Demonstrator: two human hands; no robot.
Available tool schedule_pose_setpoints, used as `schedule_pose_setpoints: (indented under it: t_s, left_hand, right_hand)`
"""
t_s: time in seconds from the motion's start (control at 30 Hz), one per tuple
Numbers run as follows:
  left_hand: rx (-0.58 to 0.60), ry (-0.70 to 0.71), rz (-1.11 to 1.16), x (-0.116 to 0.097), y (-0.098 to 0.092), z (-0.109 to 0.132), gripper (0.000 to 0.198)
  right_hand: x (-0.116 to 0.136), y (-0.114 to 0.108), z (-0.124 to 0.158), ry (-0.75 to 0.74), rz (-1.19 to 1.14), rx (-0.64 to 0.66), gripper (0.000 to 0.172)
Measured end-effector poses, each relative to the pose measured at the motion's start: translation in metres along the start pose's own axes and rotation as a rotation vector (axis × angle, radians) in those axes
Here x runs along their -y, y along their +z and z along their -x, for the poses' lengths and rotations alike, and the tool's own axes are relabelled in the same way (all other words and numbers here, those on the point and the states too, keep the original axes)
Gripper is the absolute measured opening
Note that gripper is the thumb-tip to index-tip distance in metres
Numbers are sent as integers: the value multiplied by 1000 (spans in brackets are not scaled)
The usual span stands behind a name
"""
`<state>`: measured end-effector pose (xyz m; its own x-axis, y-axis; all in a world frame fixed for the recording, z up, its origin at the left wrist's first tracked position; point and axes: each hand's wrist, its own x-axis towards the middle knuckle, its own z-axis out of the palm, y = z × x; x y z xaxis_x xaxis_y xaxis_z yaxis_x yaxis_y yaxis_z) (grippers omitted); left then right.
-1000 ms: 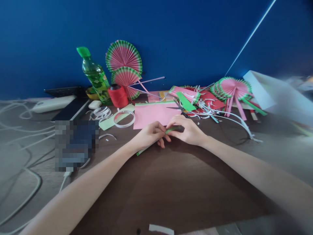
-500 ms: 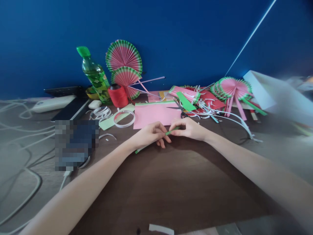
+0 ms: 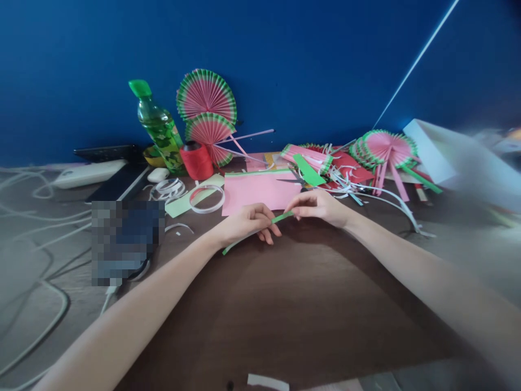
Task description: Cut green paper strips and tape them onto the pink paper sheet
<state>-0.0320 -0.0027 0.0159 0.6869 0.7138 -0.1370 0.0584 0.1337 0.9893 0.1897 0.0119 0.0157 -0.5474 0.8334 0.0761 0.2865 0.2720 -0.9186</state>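
A narrow green paper strip runs between my two hands above the dark table. My left hand pinches it between thumb and fingers, and its tail slants down to the left below that hand. With thumb and forefinger, my right hand grips the strip's right end. Just behind the hands lies a pink paper sheet with a green stripe along its far edge. Scissors rest by its right side, partly hidden by other pieces.
At the back left stand a green bottle, a red thread spool and a tape roll. Folded paper fans lean on the blue wall; more fans lie at right, near a white box. Cables and a blurred-out device occupy the left.
My right hand has shifted slightly up and to the right along the strip, so more green paper shows between the hands. The left hand has barely moved.
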Motion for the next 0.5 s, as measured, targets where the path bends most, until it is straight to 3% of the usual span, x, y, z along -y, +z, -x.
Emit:
schedule_pose_setpoints:
  t_s: [0.2,0.5]
  left_hand:
    - [-3,5,58,3,-3,-1,21]
    - [8,-18,59,2,-2,-1,20]
  right_hand:
    - [-12,-10,-2,19,-244,-154,23]
    - [-14,-9,-5,-20,-348,-320,21]
